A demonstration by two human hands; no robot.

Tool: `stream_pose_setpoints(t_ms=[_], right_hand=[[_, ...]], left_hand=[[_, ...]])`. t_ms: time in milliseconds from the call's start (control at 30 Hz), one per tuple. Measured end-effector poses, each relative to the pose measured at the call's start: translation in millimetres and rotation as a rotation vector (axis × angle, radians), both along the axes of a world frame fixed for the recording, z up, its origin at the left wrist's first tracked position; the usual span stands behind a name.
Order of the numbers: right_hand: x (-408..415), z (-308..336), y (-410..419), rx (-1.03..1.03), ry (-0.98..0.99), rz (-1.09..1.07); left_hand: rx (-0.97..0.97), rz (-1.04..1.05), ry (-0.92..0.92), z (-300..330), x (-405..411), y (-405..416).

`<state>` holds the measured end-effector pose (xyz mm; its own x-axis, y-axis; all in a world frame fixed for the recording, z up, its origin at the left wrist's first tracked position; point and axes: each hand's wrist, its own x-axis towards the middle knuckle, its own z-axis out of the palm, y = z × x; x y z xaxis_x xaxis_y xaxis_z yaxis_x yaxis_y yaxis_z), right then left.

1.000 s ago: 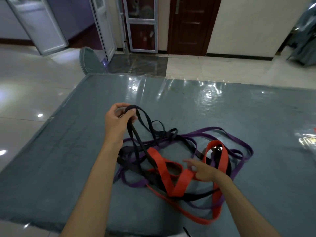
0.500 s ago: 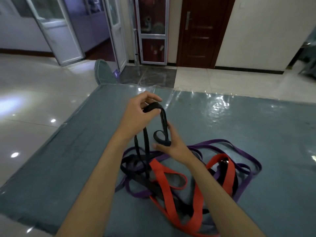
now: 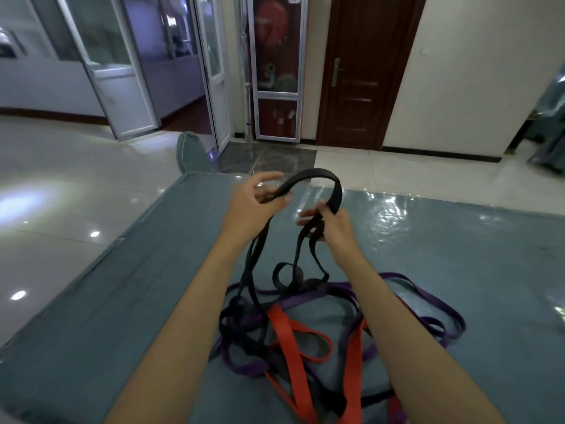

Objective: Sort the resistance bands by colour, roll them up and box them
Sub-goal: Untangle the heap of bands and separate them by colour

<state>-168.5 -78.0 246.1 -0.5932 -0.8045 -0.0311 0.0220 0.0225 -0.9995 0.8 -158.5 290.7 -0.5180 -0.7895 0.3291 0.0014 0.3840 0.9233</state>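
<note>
A black resistance band (image 3: 318, 175) arches between my two hands above the table. My left hand (image 3: 250, 206) pinches its left end and my right hand (image 3: 333, 224) grips its right side. The band's strands hang down into a tangled heap on the table. In that heap lie red bands (image 3: 287, 341), purple bands (image 3: 428, 301) and more black strands (image 3: 241, 328), all crossing one another. My forearms cover part of the heap.
The heap lies on a grey-blue cloth-covered table (image 3: 107, 316) with a shiny plastic sheet (image 3: 412, 215) at its far right. A chair back (image 3: 191, 154) stands beyond the far edge. Tiled floor, glass doors and a brown door lie behind. No box is in view.
My right hand left the red band, came up and took the black band. Both hands have risen and drawn apart, lifting the black band into an arch.
</note>
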Motion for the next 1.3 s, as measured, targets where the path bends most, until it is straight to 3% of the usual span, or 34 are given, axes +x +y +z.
stream_pose_setpoints(t_ms=[100,300,467,667,833,1000,1167,1300], right_hand=[[-0.6,27.1,3.8,-0.060,0.029,-0.055],[-0.4,62.0,8.1,-0.170,0.199,-0.050],[-4.3,57.1,17.3,-0.196,0.234,-0.058],[-9.4,44.4,17.9,-0.127,0.254,-0.037],[-6.3,24.6,18.5,-0.046,0.254,0.013],[-33.1,-18.2,37.8,0.090,0.499,0.054],[-39.3,-93.7,64.3,0.455,0.287,0.011],[-19.8,-155.1,75.5,0.619,0.089,0.128]], left_hand=[[0.044,0.032,-0.090,-20.0,-3.3,-1.5],[-0.068,-0.048,-0.160,-39.5,-25.5,6.5],[0.043,-0.147,-0.092,-49.8,-48.0,26.0],[0.067,-0.354,-0.185,-76.2,-77.9,41.5],[0.173,-0.096,-0.062,-80.9,-101.9,48.2],[0.254,-0.045,-0.215,-83.7,-94.0,32.9],[0.457,0.004,-0.119,-79.3,-90.6,21.5],[0.632,-0.030,-0.022,-71.3,-87.8,24.4]])
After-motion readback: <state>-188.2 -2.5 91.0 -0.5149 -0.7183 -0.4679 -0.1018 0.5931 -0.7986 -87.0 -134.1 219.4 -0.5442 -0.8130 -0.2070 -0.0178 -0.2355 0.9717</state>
